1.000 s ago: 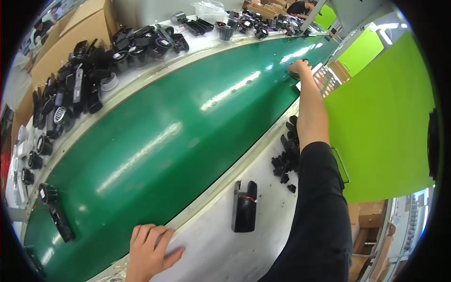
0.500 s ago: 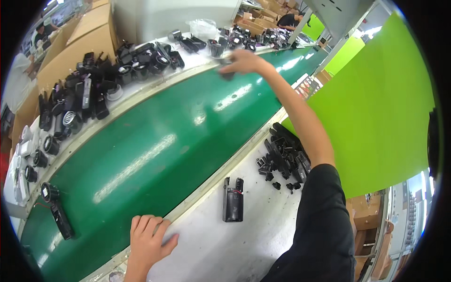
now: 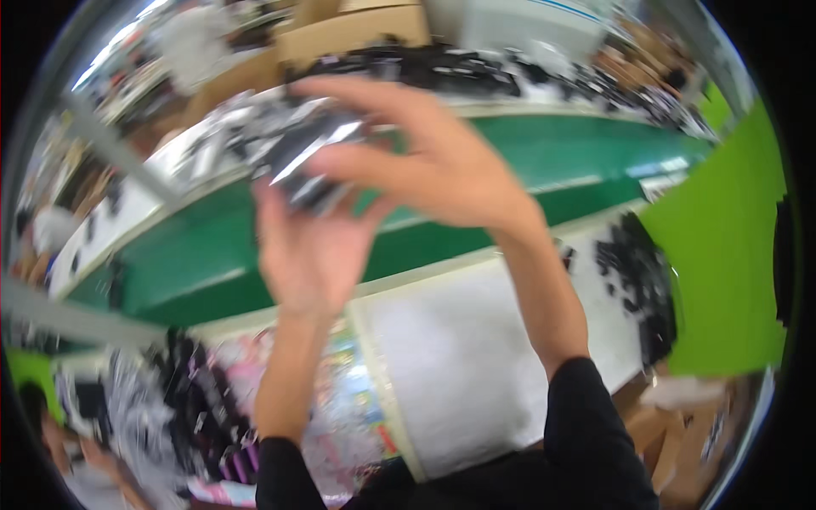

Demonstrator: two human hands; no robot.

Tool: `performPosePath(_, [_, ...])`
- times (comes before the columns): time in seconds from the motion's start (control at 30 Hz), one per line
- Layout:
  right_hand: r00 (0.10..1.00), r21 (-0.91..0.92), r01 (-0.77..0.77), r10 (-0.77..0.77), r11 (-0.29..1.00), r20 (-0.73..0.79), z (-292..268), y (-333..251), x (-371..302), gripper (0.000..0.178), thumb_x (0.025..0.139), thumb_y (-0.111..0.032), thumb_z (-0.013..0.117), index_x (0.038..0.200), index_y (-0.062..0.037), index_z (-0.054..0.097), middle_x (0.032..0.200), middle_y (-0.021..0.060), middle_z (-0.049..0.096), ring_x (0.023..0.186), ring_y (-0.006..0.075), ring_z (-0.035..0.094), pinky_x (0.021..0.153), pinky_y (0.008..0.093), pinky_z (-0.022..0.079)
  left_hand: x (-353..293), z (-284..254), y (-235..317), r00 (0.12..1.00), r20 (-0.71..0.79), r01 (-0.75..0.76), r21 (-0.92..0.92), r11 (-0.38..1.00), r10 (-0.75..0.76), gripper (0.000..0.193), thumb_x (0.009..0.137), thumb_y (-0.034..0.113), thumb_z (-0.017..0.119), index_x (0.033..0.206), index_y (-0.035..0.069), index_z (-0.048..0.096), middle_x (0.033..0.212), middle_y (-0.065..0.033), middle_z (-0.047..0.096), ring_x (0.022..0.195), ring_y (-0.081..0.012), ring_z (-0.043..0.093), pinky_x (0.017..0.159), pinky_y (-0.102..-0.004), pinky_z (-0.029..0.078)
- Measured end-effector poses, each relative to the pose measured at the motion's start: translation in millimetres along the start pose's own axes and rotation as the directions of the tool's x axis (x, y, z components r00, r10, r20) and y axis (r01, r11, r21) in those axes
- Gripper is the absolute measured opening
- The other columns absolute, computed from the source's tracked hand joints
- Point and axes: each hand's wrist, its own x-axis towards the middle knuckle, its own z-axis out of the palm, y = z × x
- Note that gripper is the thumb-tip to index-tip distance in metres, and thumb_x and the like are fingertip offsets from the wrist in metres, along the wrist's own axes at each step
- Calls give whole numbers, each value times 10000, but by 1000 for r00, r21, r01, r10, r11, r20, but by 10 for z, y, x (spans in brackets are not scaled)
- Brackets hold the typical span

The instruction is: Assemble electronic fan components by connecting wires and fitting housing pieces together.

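Observation:
Both hands are raised over the far side of the green conveyor belt (image 3: 544, 161). Between them is a dark, glossy, rounded part (image 3: 313, 151), smeared by motion, so its exact kind is unclear. My right hand (image 3: 450, 166) closes over it from the right, thumb and fingers on either side. From below, my left hand (image 3: 314, 246) cups the same part, its fingers partly hidden behind it.
Black parts (image 3: 425, 72) crowd the ledge beyond the belt, with cardboard boxes (image 3: 357, 34) behind. On the right, more black pieces (image 3: 646, 289) lie on the white bench (image 3: 459, 357) beside a green panel (image 3: 722, 263). Dark and purple items (image 3: 212, 408) are at lower left, near another person.
My view has swung left. My right hand has drawn back from the far ledge, and my left hand has left the bench edge; both now meet on the dark part.

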Motion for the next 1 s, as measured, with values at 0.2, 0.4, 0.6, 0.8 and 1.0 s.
performPosePath(0.2, [787, 44, 198, -131, 979, -603, 137, 359, -131, 258, 908, -147, 540, 1114, 8, 565, 867, 57, 625, 784, 96, 581, 700, 211, 465, -15, 86, 357, 992, -70, -68, 390, 918, 103, 352, 882, 180, 609, 1175, 35, 476, 1074, -67, 579, 974, -148, 576, 834, -350, 507])
performPosePath(0.4, [842, -99, 218, -238, 971, -484, 251, 121, -222, 154, 882, -109, 563, 997, -10, 586, 797, 12, 585, 707, 62, 518, 659, 192, 415, -43, 126, 441, 994, -67, -59, 322, 945, 85, 374, 894, 307, 588, 1145, 45, 498, 1064, -54, 578, 960, -131, 567, 860, -334, 473])
performPosePath(0.6, [797, -482, 104, -362, 870, -483, 757, 187, -78, 347, 684, -40, 760, 971, -40, 566, 864, -8, 558, 771, 59, 512, 663, 195, 417, 20, 44, 384, 996, -17, -73, 343, 936, 84, 299, 944, 302, 458, 1111, 55, 480, 1048, -63, 560, 970, -135, 528, 867, -344, 428])
performPosePath(0.8, [812, -320, 110, -271, 941, -517, 678, 113, -142, 375, 668, -21, 760, 985, -52, 563, 877, -4, 571, 784, 63, 523, 637, 190, 440, 27, 98, 361, 979, 23, -185, 492, 851, 200, 405, 928, 208, 511, 1225, -20, 358, 1074, -79, 511, 973, -133, 520, 834, -311, 456])
performPosePath(1.0, [816, -327, 24, -208, 945, -540, 766, -24, -179, 408, 653, 5, 752, 1012, -44, 565, 928, 26, 604, 819, 82, 565, 662, 203, 481, -1, 68, 300, 964, 26, -221, 637, 739, 266, 452, 923, 201, 516, 1260, -43, 340, 1129, -91, 476, 994, -131, 513, 791, -269, 467])
